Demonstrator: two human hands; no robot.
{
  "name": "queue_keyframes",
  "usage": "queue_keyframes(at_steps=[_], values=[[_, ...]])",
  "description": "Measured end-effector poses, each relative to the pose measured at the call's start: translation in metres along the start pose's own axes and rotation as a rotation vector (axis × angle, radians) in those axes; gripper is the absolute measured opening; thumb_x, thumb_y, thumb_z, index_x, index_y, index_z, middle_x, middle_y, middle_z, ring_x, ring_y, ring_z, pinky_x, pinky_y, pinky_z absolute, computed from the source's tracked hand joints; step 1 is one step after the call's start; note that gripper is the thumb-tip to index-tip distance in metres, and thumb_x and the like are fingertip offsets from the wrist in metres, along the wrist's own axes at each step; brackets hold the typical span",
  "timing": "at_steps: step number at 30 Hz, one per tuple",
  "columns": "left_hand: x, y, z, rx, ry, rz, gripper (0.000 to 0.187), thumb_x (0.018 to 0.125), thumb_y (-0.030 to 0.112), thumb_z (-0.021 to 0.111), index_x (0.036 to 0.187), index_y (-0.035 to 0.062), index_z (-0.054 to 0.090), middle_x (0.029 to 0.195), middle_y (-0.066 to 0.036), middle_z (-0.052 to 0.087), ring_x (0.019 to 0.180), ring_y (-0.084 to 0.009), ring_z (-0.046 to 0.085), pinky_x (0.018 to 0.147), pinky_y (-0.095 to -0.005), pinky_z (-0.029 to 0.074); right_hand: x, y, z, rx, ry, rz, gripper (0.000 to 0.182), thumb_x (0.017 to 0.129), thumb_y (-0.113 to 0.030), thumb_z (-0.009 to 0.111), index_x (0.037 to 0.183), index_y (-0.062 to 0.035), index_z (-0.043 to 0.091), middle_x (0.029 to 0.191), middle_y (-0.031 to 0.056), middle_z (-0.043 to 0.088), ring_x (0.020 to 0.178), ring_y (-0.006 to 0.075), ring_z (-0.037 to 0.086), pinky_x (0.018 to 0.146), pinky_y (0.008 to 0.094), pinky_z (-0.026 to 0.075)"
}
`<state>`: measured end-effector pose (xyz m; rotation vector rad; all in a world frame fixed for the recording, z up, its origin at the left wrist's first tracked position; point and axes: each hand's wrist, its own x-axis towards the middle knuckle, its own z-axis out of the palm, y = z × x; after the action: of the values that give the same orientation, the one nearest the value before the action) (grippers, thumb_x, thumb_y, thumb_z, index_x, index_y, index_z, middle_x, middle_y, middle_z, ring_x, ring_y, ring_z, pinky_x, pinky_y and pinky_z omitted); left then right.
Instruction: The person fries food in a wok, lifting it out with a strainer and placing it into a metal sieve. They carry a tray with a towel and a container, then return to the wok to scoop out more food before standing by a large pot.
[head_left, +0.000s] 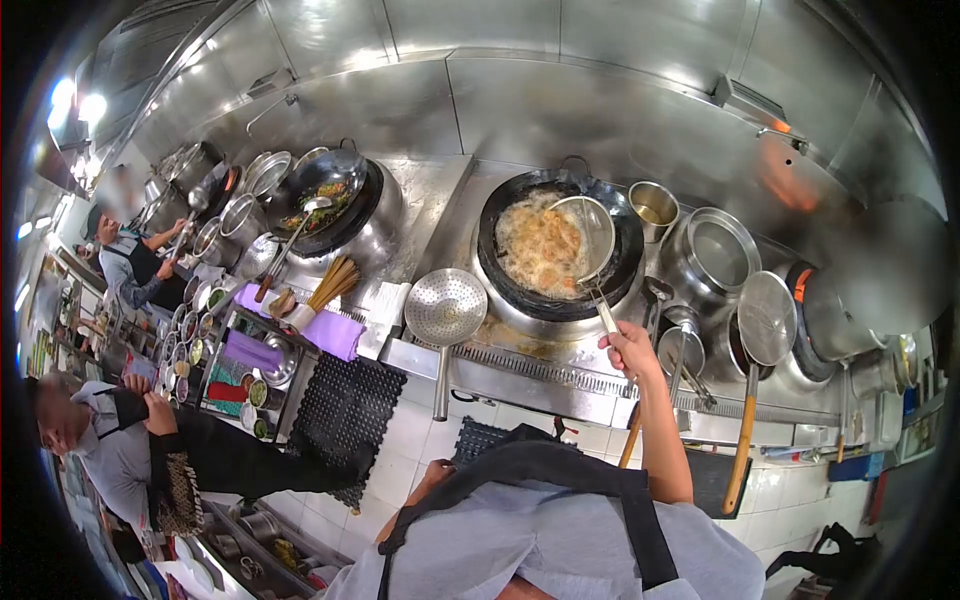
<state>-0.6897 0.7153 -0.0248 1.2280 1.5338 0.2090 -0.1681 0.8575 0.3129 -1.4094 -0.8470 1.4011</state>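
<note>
The right hand [630, 350] grips the handle of a wire skimmer [585, 235], whose basket sits beyond the fingers in the wok [560, 250] of frying food. Left of the fingers, a perforated ladle [445, 305] rests on the stove ledge. Right of them hang a flat strainer [765, 320] and a pot [715, 255]. The left hand [432, 478] lies low, near the apron.

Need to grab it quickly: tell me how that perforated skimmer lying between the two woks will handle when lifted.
The perforated skimmer looks like rigid metal, so probably stiff. Its wide bowl may make it head-heavy on the long handle. The handle overhangs the range edge, so a knock might tip it off. Possibly greasy.
</note>
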Motion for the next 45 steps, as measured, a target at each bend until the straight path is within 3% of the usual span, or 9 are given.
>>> queue_keyframes(at_steps=[14, 17, 20, 23, 25, 29, 33, 40, 45], values=[[-0.010, 0.005, 0.012, 0.086, 0.036, 0.025, 0.042, 0.078, 0.033, 0.070, 0.102, -0.0020, 0.071, 0.094, -0.019, 0.072, 0.085, -0.0267, 0.070, 0.078, -0.0364, 0.054, -0.001, -0.037, 0.034, -0.414, 0.200, -0.216, 0.051, 0.089, 0.003, 0.045, 0.140, 0.0046, 0.043, 0.073, 0.0080, 0.065, 0.050, 0.0129, 0.056, 0.047, 0.0293, 0.045], [-0.013, 0.001, 0.009, 0.042, 0.047, 0.049, 0.043, 0.077, 0.033, 0.071, 0.102, -0.0022, 0.071, 0.094, -0.019, 0.072, 0.085, -0.0269, 0.070, 0.078, -0.0364, 0.054, -0.010, -0.035, 0.034, -0.516, 0.227, -0.303, 0.049, 0.088, 0.002, 0.046, 0.137, 0.0057, 0.046, 0.073, 0.0080, 0.065, 0.058, 0.0156, 0.060, 0.057, 0.0308, 0.049], [0.004, -0.025, 0.018, 0.051, 0.042, 0.045, 0.045, 0.077, 0.034, 0.072, 0.102, -0.0026, 0.071, 0.095, -0.019, 0.072, 0.085, -0.0268, 0.070, 0.077, -0.0368, 0.054, 0.002, -0.002, 0.028, -0.699, 0.211, -0.640, 0.046, 0.089, 0.004, 0.045, 0.134, -0.0036, 0.052, 0.072, 0.0057, 0.062, 0.040, 0.0090, 0.046, 0.037, 0.0270, 0.037], [0.009, -0.031, 0.025, 0.015, -0.003, 0.051, 0.044, 0.079, 0.034, 0.071, 0.102, -0.0038, 0.070, 0.094, -0.017, 0.072, 0.084, -0.0271, 0.069, 0.077, -0.0370, 0.054, -0.009, -0.023, 0.028, -0.397, 0.142, -0.191, 0.045, 0.086, 0.002, 0.049, 0.129, -0.0056, 0.056, 0.071, 0.0081, 0.065, 0.046, 0.0133, 0.053, 0.044, 0.0292, 0.043], [0.002, -0.039, 0.024, -0.011, -0.011, -0.076, 0.039, 0.083, 0.031, 0.067, 0.102, -0.0030, 0.070, 0.094, -0.014, 0.072, 0.084, -0.0270, 0.069, 0.075, -0.0375, 0.054, -0.009, -0.021, 0.011, -0.559, 0.240, -0.378, 0.045, 0.086, 0.002, 0.048, 0.130, -0.0055, 0.055, 0.071, 0.0084, 0.065, 0.047, 0.0138, 0.054, 0.045, 0.0295, 0.043], [-0.011, 0.052, -0.024, -1.077, -0.259, -0.175, 0.030, 0.096, 0.030, 0.047, 0.099, 0.0052, 0.064, 0.100, -0.016, 0.068, 0.090, -0.0284, 0.066, 0.073, -0.0388, 0.052, 0.003, -0.027, -0.022, -0.657, 0.436, -0.413, 0.037, 0.087, 0.003, 0.044, 0.120, -0.0029, 0.059, 0.068, 0.0089, 0.063, 0.045, 0.0143, 0.053, 0.043, 0.0313, 0.043], [-0.001, 0.181, -0.072, -1.502, -0.338, -0.126, 0.051, 0.101, 0.044, 0.037, 0.112, -0.0031, 0.053, 0.111, -0.024, 0.062, 0.094, -0.0355, 0.063, 0.092, -0.0462, 0.050, 0.037, -0.055, -0.034, -0.492, 0.284, -0.133, 0.017, 0.087, 0.001, 0.044, 0.095, 0.0045, 0.058, 0.063, 0.0097, 0.058, 0.042, 0.0136, 0.050, 0.037, 0.0300, 0.038], [0.007, 0.273, -0.105, -0.979, -0.081, 0.041, 0.015, 0.083, 0.007, 0.065, 0.093, 0.0011, 0.056, 0.073, -0.008, 0.060, 0.052, -0.0164, 0.056, 0.044, -0.0326, 0.045, 0.054, -0.048, -0.029, -0.174, -0.153, 0.130, 0.014, 0.090, 0.001, 0.049, 0.102, 0.0082, 0.053, 0.077, 0.0126, 0.061, 0.043, 0.0081, 0.044, 0.034, 0.0237, 0.033], [-0.048, 0.316, -0.121, -0.813, 0.047, 0.223, 0.014, 0.080, 0.006, 0.064, 0.089, 0.0014, 0.054, 0.069, -0.005, 0.055, 0.046, -0.0131, 0.051, 0.040, -0.0265, 0.040, 0.075, -0.016, -0.013, 0.253, -0.255, 0.142, 0.013, 0.095, 0.000, 0.048, 0.106, 0.0063, 0.051, 0.084, 0.0116, 0.061, 0.048, 0.0045, 0.042, 0.035, 0.0185, 0.032]])
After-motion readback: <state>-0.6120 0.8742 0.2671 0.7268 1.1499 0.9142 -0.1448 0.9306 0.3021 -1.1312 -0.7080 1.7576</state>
